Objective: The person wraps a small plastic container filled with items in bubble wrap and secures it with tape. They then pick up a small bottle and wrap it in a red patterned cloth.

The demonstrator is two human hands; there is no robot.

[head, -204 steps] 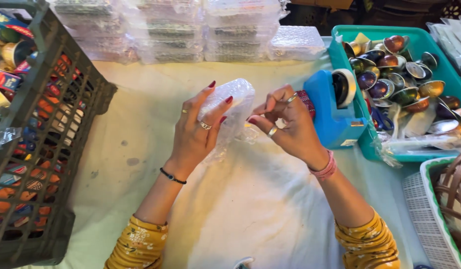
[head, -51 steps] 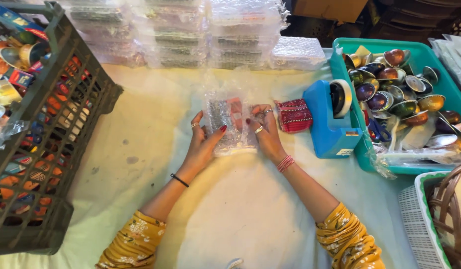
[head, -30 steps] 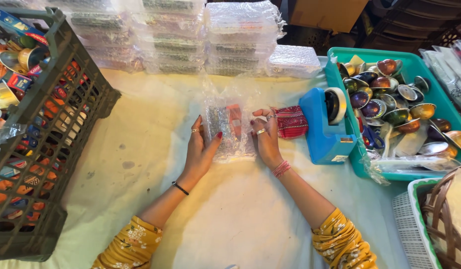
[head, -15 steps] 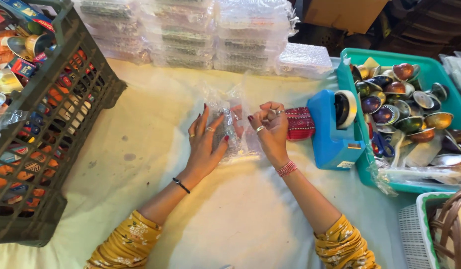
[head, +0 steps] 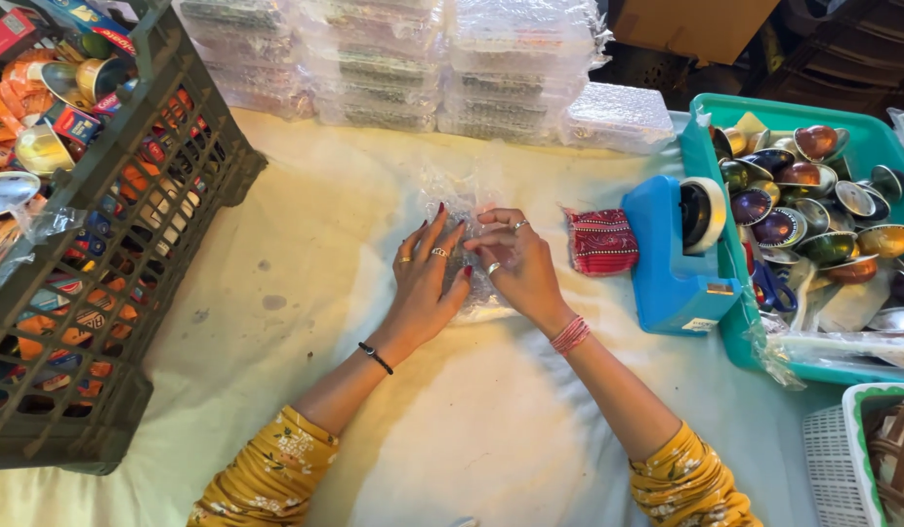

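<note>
Pressing hands (head: 476, 268) on bubble-wrapped bundle (head: 469, 210)

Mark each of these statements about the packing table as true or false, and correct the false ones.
1. Both hands rest on a bubble-wrapped bundle. True.
2. The blue tape dispenser sits left of the hands. False: it sits to their right, beside the teal tray.
3. The dark crate is empty. False: it holds colourful packets and metal bowls.
4. Wrapped parcels are stacked at the table's far edge. True.
5. A red pouch lies between the right hand and the dispenser. True.
</note>
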